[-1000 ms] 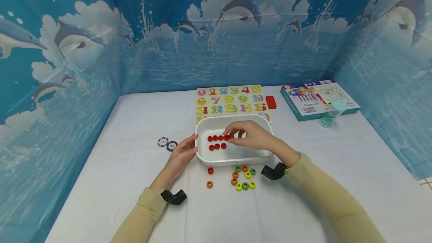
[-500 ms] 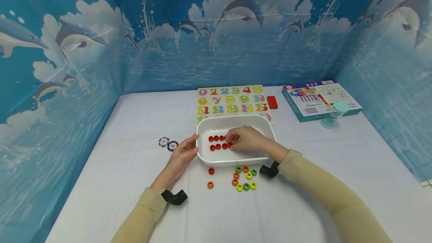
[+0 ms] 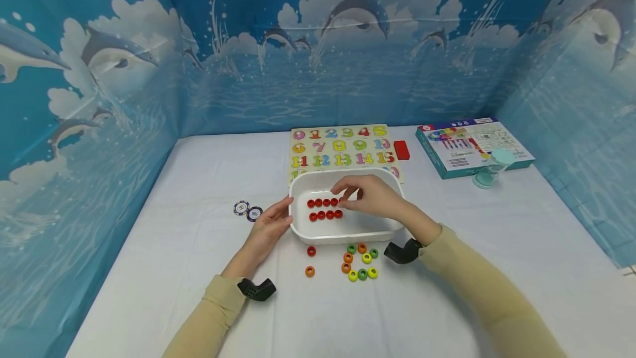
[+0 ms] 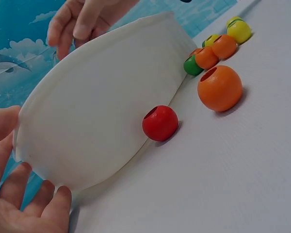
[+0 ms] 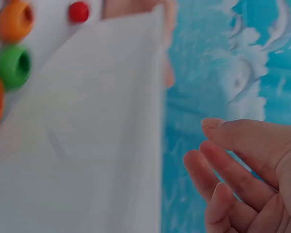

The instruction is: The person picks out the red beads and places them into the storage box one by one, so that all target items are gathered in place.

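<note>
A white plastic tub (image 3: 328, 233) holds two rows of small red beads (image 3: 326, 202). My left hand (image 3: 268, 231) rests against the tub's left end; the left wrist view shows its fingertips (image 4: 63, 191) touching the outer wall. Over the inside of the tub is my right hand (image 3: 375, 198), thumb and forefinger near the right end of the upper row and partly covering a bead there. In the right wrist view, its thumb and fingers (image 5: 233, 170) are loosely bent and apart, with nothing between them.
One red bead (image 3: 311, 251) and one orange bead (image 3: 310, 271) lie before the tub, left of several green, orange and yellow beads (image 3: 362, 274). Behind stand a number board (image 3: 343, 145), red block (image 3: 401, 150), box (image 3: 472, 148) and sand timer (image 3: 492, 169). Two poker chips (image 3: 254, 214) lie left.
My right hand went down to the right end of the lower row, where another red bead now sits, then rose back over the upper row. The left hand stayed at the tub.
</note>
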Demonstrator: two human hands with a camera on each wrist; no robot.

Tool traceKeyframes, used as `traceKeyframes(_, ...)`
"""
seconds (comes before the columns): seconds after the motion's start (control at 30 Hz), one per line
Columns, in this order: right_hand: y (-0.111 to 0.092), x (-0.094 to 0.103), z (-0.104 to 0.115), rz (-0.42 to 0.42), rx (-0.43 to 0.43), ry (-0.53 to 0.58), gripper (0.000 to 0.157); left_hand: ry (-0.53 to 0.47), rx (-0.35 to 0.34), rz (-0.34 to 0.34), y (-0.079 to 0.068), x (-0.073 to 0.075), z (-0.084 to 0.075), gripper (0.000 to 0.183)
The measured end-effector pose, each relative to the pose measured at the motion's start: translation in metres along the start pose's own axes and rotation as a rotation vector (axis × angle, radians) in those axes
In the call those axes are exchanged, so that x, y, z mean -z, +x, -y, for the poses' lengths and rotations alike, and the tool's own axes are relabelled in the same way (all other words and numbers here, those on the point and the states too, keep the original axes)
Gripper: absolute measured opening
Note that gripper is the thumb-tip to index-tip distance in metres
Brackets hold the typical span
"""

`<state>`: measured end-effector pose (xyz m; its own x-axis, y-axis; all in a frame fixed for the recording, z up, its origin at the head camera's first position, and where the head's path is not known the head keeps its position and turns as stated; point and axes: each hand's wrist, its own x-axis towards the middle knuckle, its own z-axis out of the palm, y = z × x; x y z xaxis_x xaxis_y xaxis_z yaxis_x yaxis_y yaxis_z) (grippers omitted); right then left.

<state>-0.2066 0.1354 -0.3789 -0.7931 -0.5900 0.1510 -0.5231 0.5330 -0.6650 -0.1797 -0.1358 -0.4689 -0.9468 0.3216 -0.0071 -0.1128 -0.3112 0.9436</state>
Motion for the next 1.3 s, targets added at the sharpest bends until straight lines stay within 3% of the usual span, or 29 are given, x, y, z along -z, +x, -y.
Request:
traceKeyframes(0.13, -0.015, -0.003, 0.024, -0.017, 0.080, 0.054, 0.028, 0.001, -0.028, 0.008, 0.001, 0.000, 0.002, 0.050)
traceKeyframes(0.33, -0.035, -0.029, 0.046, 0.056, 0.146, 0.108, 0.027, 0.024, -0.050, 0.016, 0.000, -0.001, 0.002, 0.049)
traceKeyframes(0.53, -0.047, -0.060, 0.045, 0.186, 0.184, 0.159, 0.026, 0.020, -0.046, 0.018, -0.001, -0.001, 0.002, 0.049)
traceKeyframes(0.73, -0.052, -0.083, 0.037, 0.238, 0.187, 0.151, 0.031, 0.019, -0.044, 0.012, -0.001, -0.001, 0.002, 0.049)
traceKeyframes(1.1, -0.052, -0.101, 0.020, 0.129, 0.185, 0.067, 0.033, 0.033, -0.022, 0.012, -0.001, -0.002, 0.001, 0.052)
traceKeyframes(1.3, -0.051, -0.102, 0.019, 0.074, 0.141, -0.059, 0.030, 0.021, -0.044, 0.012, -0.001, -0.002, 0.001, 0.050)
